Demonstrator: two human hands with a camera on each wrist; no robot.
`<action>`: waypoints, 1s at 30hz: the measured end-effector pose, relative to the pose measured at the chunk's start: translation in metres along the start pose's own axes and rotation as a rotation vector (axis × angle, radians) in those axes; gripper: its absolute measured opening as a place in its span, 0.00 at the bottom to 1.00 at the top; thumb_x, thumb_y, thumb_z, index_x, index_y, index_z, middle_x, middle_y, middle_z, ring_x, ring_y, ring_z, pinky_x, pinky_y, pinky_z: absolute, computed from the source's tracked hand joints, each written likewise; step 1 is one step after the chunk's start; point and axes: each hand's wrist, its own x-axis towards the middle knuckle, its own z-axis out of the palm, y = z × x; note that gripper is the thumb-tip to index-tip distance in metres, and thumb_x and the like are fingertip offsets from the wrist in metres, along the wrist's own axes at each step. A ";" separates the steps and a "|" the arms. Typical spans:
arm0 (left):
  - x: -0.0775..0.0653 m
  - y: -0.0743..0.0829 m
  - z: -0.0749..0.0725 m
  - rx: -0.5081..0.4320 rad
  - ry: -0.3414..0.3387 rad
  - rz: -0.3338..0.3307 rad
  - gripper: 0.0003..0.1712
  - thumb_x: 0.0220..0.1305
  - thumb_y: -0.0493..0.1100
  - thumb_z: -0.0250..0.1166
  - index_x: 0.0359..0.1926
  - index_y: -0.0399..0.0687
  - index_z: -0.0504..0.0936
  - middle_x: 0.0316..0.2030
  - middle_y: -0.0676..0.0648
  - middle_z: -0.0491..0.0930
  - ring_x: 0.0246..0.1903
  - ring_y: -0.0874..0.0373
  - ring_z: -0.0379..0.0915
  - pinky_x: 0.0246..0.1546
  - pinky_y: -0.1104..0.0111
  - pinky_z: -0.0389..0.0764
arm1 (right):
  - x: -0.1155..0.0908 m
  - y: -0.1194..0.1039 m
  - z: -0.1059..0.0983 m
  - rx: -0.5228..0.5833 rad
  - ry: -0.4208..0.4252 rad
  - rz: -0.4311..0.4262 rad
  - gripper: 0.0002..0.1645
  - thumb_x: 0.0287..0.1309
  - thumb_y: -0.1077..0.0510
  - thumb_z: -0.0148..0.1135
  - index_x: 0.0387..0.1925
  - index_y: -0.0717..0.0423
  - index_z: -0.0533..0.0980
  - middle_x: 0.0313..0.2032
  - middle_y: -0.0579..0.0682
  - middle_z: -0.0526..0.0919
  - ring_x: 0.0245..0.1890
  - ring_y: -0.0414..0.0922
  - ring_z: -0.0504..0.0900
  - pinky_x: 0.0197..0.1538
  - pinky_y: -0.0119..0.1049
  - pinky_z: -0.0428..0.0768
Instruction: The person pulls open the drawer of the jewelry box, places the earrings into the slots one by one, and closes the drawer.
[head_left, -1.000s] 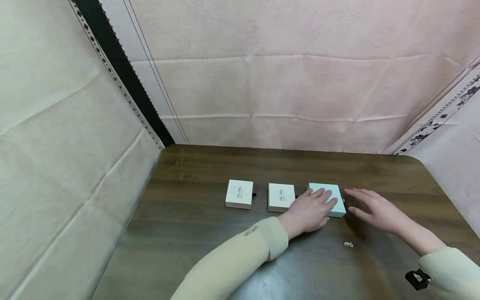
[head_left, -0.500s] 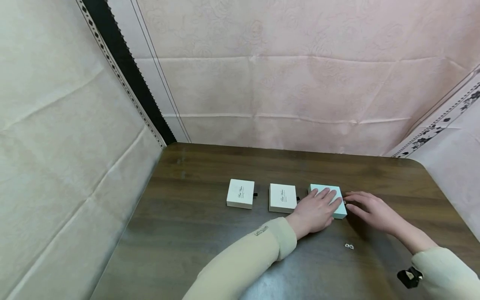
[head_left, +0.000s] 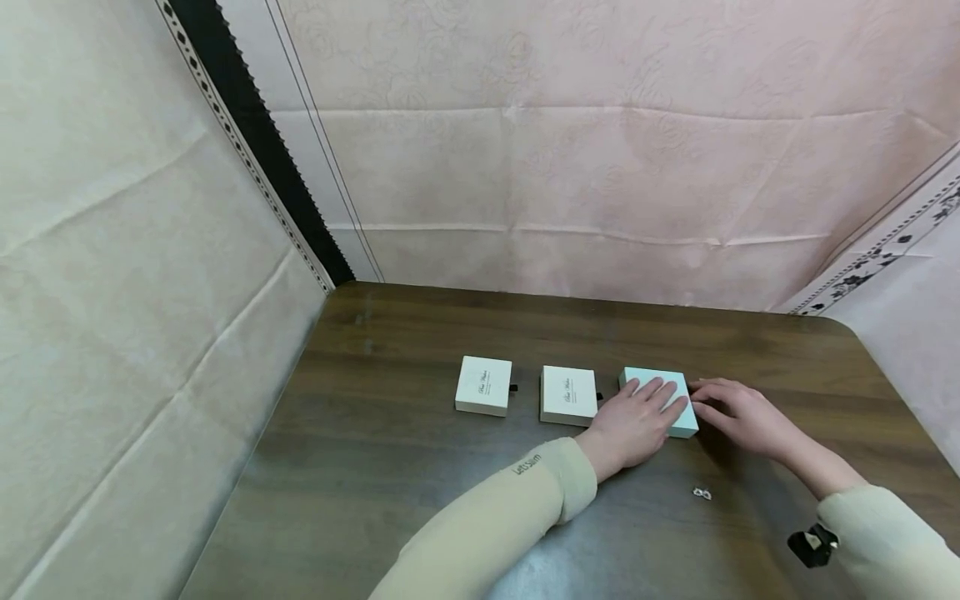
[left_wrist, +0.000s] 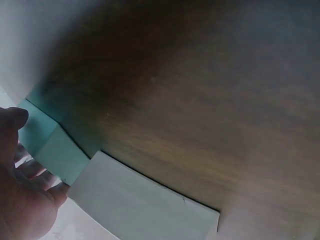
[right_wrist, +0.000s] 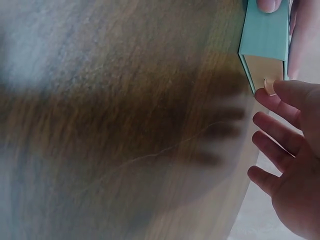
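My left hand (head_left: 633, 421) lies over the teal drawer box (head_left: 628, 373), its spread, straight fingers on the lid. In the left wrist view the thumb of my left hand (left_wrist: 25, 200) rests against the side of the teal box (left_wrist: 62, 152). At the box's right end, my right hand (head_left: 742, 417) pinches a small pale pull tab (right_wrist: 270, 87) between thumb and forefinger; its other fingers stay apart from the box. Nearer the front lies a small silver item with two loops (head_left: 702, 493), its exact kind too small to tell.
Two white boxes stand in a row left of the teal one: the middle white box (head_left: 568, 394) and the left white box (head_left: 483, 385). Each has a dark tab on its right. The brown wooden table (head_left: 360, 467) meets a pale cloth wall (head_left: 600, 183) behind.
My right hand has moved left to the teal box's end and taken its tab between thumb and forefinger. The left hand stays on the lid, shifted slightly to the right.
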 end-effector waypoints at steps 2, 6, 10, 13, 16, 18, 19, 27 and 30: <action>0.000 0.000 0.000 -0.003 -0.006 0.000 0.33 0.87 0.57 0.47 0.85 0.66 0.56 0.84 0.56 0.54 0.82 0.62 0.50 0.79 0.66 0.60 | 0.002 0.001 0.001 0.005 -0.003 -0.003 0.08 0.62 0.67 0.74 0.42 0.55 0.88 0.53 0.63 0.88 0.54 0.64 0.86 0.51 0.60 0.81; -0.001 0.000 0.000 -0.010 -0.012 0.000 0.32 0.87 0.55 0.47 0.86 0.66 0.55 0.84 0.56 0.53 0.82 0.62 0.49 0.79 0.66 0.59 | 0.005 0.002 0.002 0.025 -0.026 0.010 0.05 0.63 0.67 0.73 0.38 0.56 0.87 0.53 0.66 0.87 0.54 0.67 0.85 0.53 0.67 0.80; -0.001 0.000 -0.001 -0.005 -0.011 -0.001 0.33 0.86 0.56 0.48 0.85 0.66 0.55 0.84 0.57 0.53 0.83 0.62 0.49 0.79 0.65 0.59 | 0.008 0.003 0.004 0.023 -0.018 0.000 0.09 0.62 0.69 0.73 0.34 0.52 0.85 0.52 0.67 0.87 0.53 0.68 0.85 0.51 0.68 0.81; -0.001 0.000 0.000 -0.003 -0.012 -0.004 0.33 0.86 0.56 0.48 0.85 0.67 0.55 0.84 0.57 0.53 0.83 0.62 0.49 0.79 0.65 0.59 | 0.009 0.003 0.006 0.010 -0.001 -0.016 0.13 0.61 0.70 0.73 0.32 0.48 0.83 0.51 0.66 0.87 0.52 0.67 0.86 0.49 0.66 0.81; 0.000 0.000 0.001 -0.006 -0.016 -0.006 0.32 0.87 0.56 0.47 0.86 0.67 0.55 0.84 0.57 0.53 0.83 0.63 0.48 0.79 0.65 0.59 | 0.009 0.004 0.007 -0.001 0.008 -0.021 0.15 0.60 0.71 0.73 0.31 0.46 0.83 0.51 0.65 0.88 0.51 0.66 0.86 0.49 0.65 0.81; 0.001 0.000 0.002 -0.006 -0.015 -0.008 0.32 0.87 0.56 0.47 0.86 0.68 0.55 0.84 0.58 0.53 0.83 0.63 0.48 0.79 0.65 0.59 | 0.009 0.004 0.007 -0.005 0.012 -0.018 0.15 0.60 0.70 0.73 0.31 0.46 0.83 0.51 0.65 0.88 0.51 0.65 0.86 0.48 0.64 0.81; 0.002 0.000 0.003 -0.011 -0.017 -0.008 0.32 0.87 0.56 0.46 0.86 0.68 0.54 0.84 0.58 0.52 0.83 0.63 0.48 0.79 0.65 0.59 | 0.008 0.004 0.006 -0.004 0.013 -0.013 0.15 0.60 0.70 0.73 0.31 0.46 0.83 0.51 0.65 0.87 0.52 0.66 0.86 0.49 0.64 0.81; 0.002 0.001 0.002 -0.019 -0.010 -0.015 0.32 0.87 0.55 0.46 0.86 0.67 0.56 0.84 0.58 0.54 0.82 0.62 0.50 0.79 0.64 0.60 | 0.006 0.007 0.005 -0.002 0.019 0.014 0.15 0.62 0.70 0.72 0.31 0.46 0.83 0.52 0.65 0.87 0.52 0.66 0.85 0.49 0.64 0.80; 0.002 0.000 0.001 -0.031 -0.023 -0.019 0.31 0.88 0.54 0.45 0.86 0.68 0.55 0.84 0.58 0.53 0.82 0.63 0.49 0.79 0.65 0.60 | 0.006 0.008 0.004 -0.007 0.022 0.012 0.15 0.61 0.71 0.71 0.30 0.46 0.83 0.52 0.65 0.87 0.52 0.66 0.85 0.49 0.64 0.80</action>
